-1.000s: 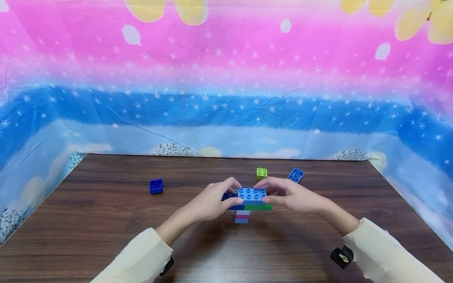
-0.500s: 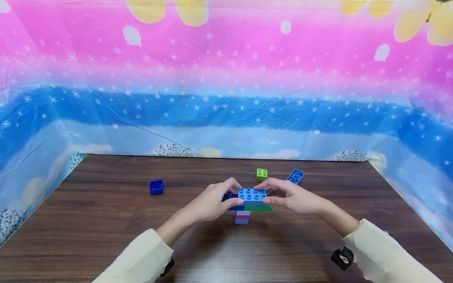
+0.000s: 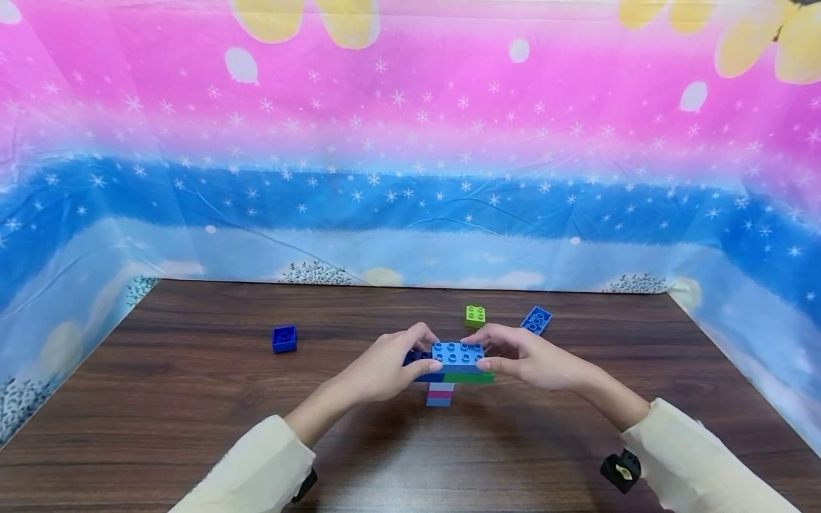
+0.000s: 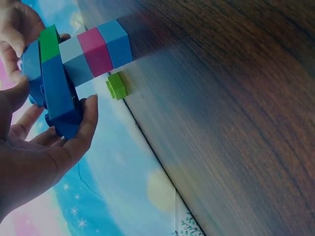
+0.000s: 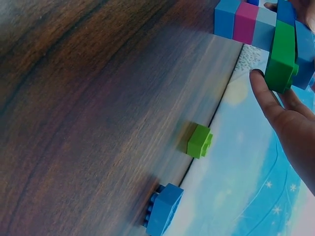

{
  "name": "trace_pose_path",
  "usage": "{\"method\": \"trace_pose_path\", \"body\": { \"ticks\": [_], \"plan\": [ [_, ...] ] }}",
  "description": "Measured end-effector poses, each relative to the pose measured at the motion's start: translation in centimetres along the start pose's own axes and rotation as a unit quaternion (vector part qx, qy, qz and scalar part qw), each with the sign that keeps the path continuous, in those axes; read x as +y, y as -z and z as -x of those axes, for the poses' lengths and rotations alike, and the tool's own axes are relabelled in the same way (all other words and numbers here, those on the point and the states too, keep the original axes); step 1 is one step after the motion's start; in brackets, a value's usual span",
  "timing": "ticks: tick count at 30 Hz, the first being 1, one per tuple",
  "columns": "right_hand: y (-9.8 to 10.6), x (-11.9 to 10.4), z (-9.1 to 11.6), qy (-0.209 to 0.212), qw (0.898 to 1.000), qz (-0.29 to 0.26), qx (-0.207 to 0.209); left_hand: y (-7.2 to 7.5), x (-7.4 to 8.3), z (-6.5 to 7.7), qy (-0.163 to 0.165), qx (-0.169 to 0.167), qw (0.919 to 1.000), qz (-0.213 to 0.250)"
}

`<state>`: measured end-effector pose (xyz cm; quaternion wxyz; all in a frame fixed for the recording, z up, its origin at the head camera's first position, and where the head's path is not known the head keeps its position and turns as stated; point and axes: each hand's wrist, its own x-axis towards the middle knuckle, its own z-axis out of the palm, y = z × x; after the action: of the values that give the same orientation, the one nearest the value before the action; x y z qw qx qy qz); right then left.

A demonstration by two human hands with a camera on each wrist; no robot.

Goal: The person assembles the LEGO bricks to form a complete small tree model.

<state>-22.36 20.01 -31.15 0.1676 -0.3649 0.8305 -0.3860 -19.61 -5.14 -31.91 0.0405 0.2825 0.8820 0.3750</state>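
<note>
Two bare hands meet at a light-blue rectangular plastic brick with eight studs [image 3: 457, 356], topping a T-shaped build upright on a dark wood-grain desk [image 3: 192, 399], as I watch remotely. The left hand [image 3: 383, 367] has thumb and fingers clamped on the brick's left end, one finger at the underside of a dark-blue plastic brick [image 4: 60, 96]; the right hand [image 3: 545, 360] pinches its right end. Directly below, I see that dark-blue brick beside a green plastic brick [image 5: 280, 59], both over a pale-grey, magenta and blue column [image 4: 97, 51]. Beyond the hands, a small lime-green square brick [image 3: 475, 316] sits near an overturned blue rectangular brick [image 3: 536, 320]; an overturned dark-blue square brick [image 3: 284, 339] lies well apart, leftward. Behind hangs a pink-and-blue snowflake-patterned cloth [image 3: 410, 135].
</note>
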Motion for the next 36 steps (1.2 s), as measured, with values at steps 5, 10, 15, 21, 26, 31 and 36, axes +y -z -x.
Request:
{"method": "trace_pose_path", "body": {
  "ticks": [5, 10, 15, 21, 26, 31, 36],
  "plan": [
    [-0.07, 0.12, -0.02, 0.003, 1.0, 0.0, 0.002, 0.0, -0.01, -0.01, 0.003, 0.002, 1.0, 0.002],
    [-0.11, 0.12, -0.02, 0.008, 1.0, -0.006, 0.004, 0.03, 0.13, 0.02, 0.006, 0.002, 1.0, 0.003],
    [-0.1, 0.07, -0.01, 0.017, 1.0, -0.006, 0.008, 0.02, 0.12, 0.01, 0.005, 0.003, 1.0, 0.0],
    [-0.18, 0.28, -0.05, 0.028, 0.999, 0.005, 0.018, -0.02, 0.03, 0.02, 0.003, 0.003, 1.0, 0.001],
    [-0.2, 0.37, -0.1, 0.028, 0.999, 0.004, 0.02, -0.02, 0.03, 0.03, -0.003, 0.004, 1.0, -0.002],
    [-0.1, 0.24, -0.15, 0.021, 1.0, 0.003, 0.016, -0.06, 0.09, 0.08, 0.003, 0.006, 1.0, -0.003],
    [-0.05, 0.14, -0.13, 0.018, 1.0, 0.003, 0.012, -0.1, 0.13, 0.2, -0.003, 0.007, 1.0, -0.005]
  ]
}}
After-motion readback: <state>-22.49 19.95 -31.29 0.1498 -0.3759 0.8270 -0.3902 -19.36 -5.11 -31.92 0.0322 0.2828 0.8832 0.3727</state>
